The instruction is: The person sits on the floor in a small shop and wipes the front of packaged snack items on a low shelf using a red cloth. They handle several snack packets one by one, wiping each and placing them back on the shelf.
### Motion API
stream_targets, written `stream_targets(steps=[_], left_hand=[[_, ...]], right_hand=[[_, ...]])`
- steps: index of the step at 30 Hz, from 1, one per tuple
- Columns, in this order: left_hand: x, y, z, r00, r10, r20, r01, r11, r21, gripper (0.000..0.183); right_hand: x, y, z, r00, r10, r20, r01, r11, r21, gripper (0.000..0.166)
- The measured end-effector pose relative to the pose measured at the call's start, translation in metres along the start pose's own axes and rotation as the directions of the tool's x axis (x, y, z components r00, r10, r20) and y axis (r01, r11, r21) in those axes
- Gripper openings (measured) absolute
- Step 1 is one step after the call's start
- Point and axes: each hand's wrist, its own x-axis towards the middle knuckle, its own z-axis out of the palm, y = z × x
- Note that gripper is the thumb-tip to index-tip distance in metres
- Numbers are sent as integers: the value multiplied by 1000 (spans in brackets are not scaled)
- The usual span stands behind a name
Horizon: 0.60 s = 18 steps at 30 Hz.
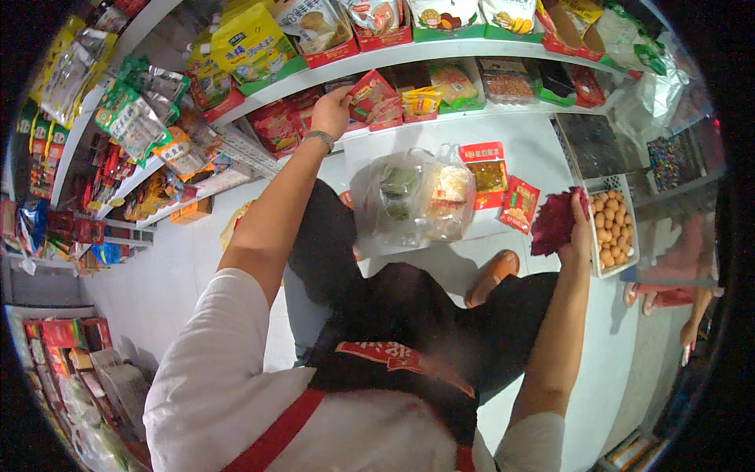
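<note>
On the lower shelf, my left hand (334,113) grips the edge of a red packet (374,97) among other red packets. A piece of dark red-purple cloth or leafy material (553,224) is in my right hand (581,227), beside the eggs. Between the hands, clear plastic bags (392,200) with green and pale yellow contents rest on the low white surface. To their right lie a red packet with a window (486,177) and a smaller red packet (519,205).
A white crate (631,253) of brown eggs (613,227) stands at the right. Shelves (330,65) with packaged foods run across the front and left. Another person's hand (689,333) and legs show at the far right.
</note>
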Motion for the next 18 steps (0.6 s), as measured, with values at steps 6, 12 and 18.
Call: stream_targets(steps=[6,12,18], left_hand=[[30,-13,50,999,-20,-46,22,999,27,25],[58,-53,99,970,-184,-157,163,977,-138,22],[58,-93,131,908,-399,128,375,640,-671,23]], right_hand=[[8,0,12,998,32,-49,-29,998,58,34],[3,-8,40,998,62,-14,-62,998,-7,31],[5,-7,42,997,74,-19,-74,997,7,33]])
